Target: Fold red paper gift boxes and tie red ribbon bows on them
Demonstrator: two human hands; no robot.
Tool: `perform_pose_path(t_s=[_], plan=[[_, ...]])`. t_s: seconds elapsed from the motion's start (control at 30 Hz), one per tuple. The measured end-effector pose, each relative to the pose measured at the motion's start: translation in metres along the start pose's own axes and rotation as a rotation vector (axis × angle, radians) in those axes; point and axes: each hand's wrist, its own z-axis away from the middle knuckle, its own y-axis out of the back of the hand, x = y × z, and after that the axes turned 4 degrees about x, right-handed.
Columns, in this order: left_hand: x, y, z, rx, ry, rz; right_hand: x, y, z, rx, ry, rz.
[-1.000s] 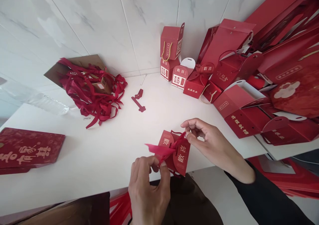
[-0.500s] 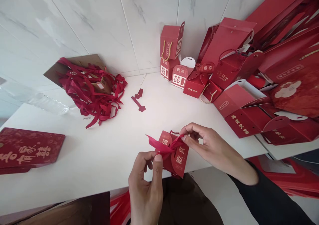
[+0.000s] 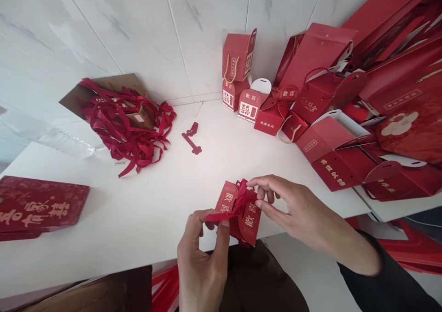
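A small red gift box with pale Chinese characters lies at the table's front edge. A red ribbon crosses its top, with a raised twist in the middle. On the box's left side, my left hand pinches one ribbon tail between thumb and fingers. My right hand is at the box's right edge. Its index fingertip is by the raised ribbon and its thumb is lower, with a gap between them. Whether those fingertips touch the ribbon or the box, I cannot tell.
At the back left, a cardboard box overflows with loose ribbons. A dark red tag lies mid-table. Stacked red boxes and larger bags crowd the right. A folded red bag lies at left.
The ribbon's right end has left my right fingers' pinch, and those fingers have spread. The ribbon now stands up at the middle, and its left tail has swung down into my left hand.
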Motion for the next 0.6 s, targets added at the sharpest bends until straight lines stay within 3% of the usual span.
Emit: perform_pose_path(t_s=[0.13,0.23,0.4,0.47,0.6], plan=[[0.0,-0.001,0.0,0.008,-0.03,-0.016,-0.003,-0.003,-0.002,0.158,0.259,0.109],[-0.002,-0.001,0.0,0.012,-0.028,-0.009,-0.007,-0.006,-0.008,0.253,0.365,0.179],[-0.006,-0.002,0.001,0.007,-0.031,-0.026,-0.011,-0.013,-0.02,0.157,0.442,0.053],[-0.007,-0.001,0.001,0.019,-0.025,-0.032,-0.007,-0.013,-0.021,0.124,0.359,0.01],[-0.007,-0.001,0.002,0.012,-0.011,-0.03,0.003,-0.009,-0.017,0.014,-0.02,-0.079]])
